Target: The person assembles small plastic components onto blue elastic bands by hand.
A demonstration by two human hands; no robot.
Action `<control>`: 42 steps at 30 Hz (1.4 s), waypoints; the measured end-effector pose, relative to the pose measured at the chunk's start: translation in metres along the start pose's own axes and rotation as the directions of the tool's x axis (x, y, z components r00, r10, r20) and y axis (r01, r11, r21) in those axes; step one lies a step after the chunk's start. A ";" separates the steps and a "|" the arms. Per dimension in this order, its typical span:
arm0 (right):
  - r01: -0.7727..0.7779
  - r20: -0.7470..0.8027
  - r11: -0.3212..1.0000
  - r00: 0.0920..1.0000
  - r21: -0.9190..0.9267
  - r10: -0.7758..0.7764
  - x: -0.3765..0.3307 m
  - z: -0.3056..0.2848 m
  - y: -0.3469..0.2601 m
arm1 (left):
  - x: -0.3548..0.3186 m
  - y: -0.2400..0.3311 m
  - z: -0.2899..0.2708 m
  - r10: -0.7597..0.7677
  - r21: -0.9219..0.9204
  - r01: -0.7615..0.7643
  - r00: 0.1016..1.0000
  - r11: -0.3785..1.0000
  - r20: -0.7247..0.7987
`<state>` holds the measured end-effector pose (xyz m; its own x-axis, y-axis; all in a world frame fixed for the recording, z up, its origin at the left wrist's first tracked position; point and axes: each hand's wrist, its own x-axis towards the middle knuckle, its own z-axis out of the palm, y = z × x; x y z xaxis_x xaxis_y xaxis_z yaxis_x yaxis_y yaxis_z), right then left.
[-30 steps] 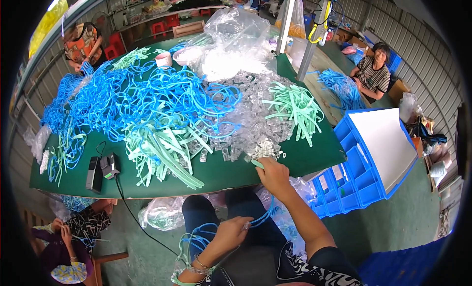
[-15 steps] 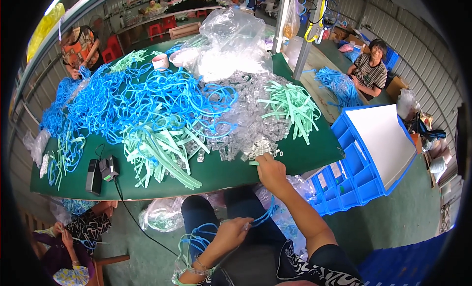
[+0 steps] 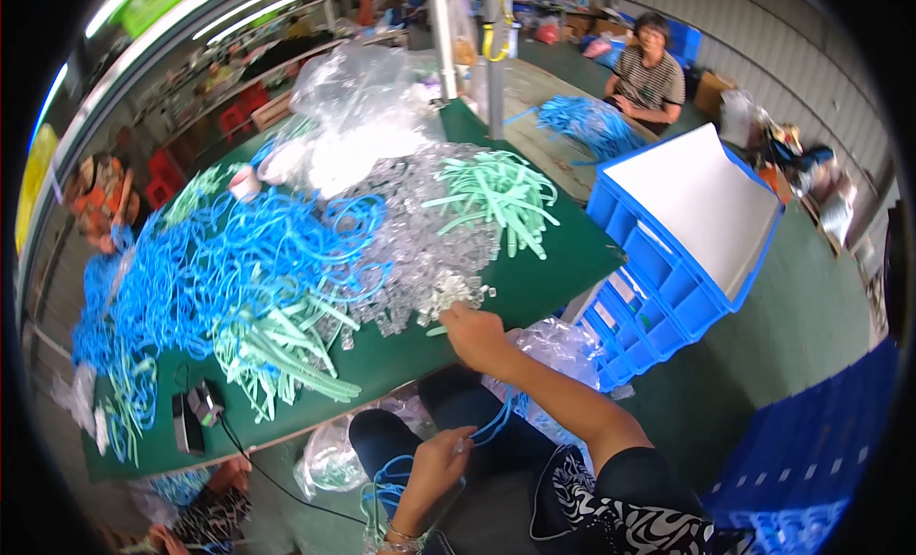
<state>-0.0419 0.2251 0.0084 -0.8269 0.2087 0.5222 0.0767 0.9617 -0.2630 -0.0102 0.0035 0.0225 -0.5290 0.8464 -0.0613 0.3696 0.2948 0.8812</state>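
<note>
Head cam, the only view here: right hand point(image 3: 474, 337) is over the tabletop's point(image 3: 563, 293) near edge, toward the right corner. Fingers are bunched in a narrow pinch on a green strap point(image 3: 437, 332). Just a short end of it pokes out left of the thumb; the rest is hidden by the hand. The white bits point(image 3: 448, 293) are right beyond the fingertips, super close, but it's too blurry to tell if they're touching.

Left hand point(image 3: 439, 471) is off the table, down by the lap, curled round some blue cords point(image 3: 498, 419). They come out to its right, with more loops hanging on its left. Something clear shows at the fingers, too small to make out.

Beyond the white bits there's a heap of clear clips point(image 3: 396, 197), with a plastic bag point(image 3: 353, 92) toward the far edge. One green pile point(image 3: 501, 197) sits by the right edge, another bunch point(image 3: 272, 350) by the near edge. A big blue tangle point(image 3: 239, 245) covers the left half, and a black box point(image 3: 188, 423) sits near the near-left corner.
</note>
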 end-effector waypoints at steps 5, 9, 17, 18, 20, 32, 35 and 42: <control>-0.062 -0.037 0.994 0.997 0.094 0.066 -0.013 -0.003 -0.007 | 0.008 0.009 0.006 0.004 0.002 -0.004 1.000 1.000 0.026; -0.110 -0.059 0.979 0.991 0.173 0.122 -0.016 -0.005 -0.007 | 0.017 0.018 0.013 0.081 0.048 -0.082 0.997 0.996 0.020; -0.098 -0.172 0.953 0.973 0.286 0.152 -0.021 0.003 0.000 | 0.022 0.041 0.016 -0.142 -0.212 0.131 0.989 0.968 -0.037; -0.098 -0.174 0.952 0.973 0.291 0.153 -0.022 0.004 0.001 | 0.023 0.036 0.016 -0.117 -0.207 0.104 0.992 0.973 -0.051; -0.110 -0.234 0.939 0.953 0.327 0.194 -0.023 0.008 0.004 | 0.024 0.034 0.016 -0.100 -0.226 0.081 0.992 0.971 -0.074; -0.128 0.037 0.373 0.970 0.919 0.241 -0.073 -0.054 -0.015 | 0.042 0.030 0.018 -0.120 -0.636 -0.184 0.907 0.749 -0.404; -0.124 0.066 0.266 0.974 0.956 0.215 -0.093 -0.059 -0.029 | 0.042 0.023 0.022 -0.123 -0.724 -0.209 0.918 0.657 -0.376; -0.210 0.181 0.120 0.959 0.970 0.220 -0.107 -0.069 -0.044 | 0.030 0.026 0.034 -0.146 -0.808 -0.158 0.946 0.568 -0.288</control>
<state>0.0817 0.1724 0.0196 -0.8764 0.3797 0.2961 -0.3575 -0.1010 -0.9285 0.0091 0.0518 0.0282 -0.7748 0.6301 -0.0517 -0.3234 -0.3248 0.8888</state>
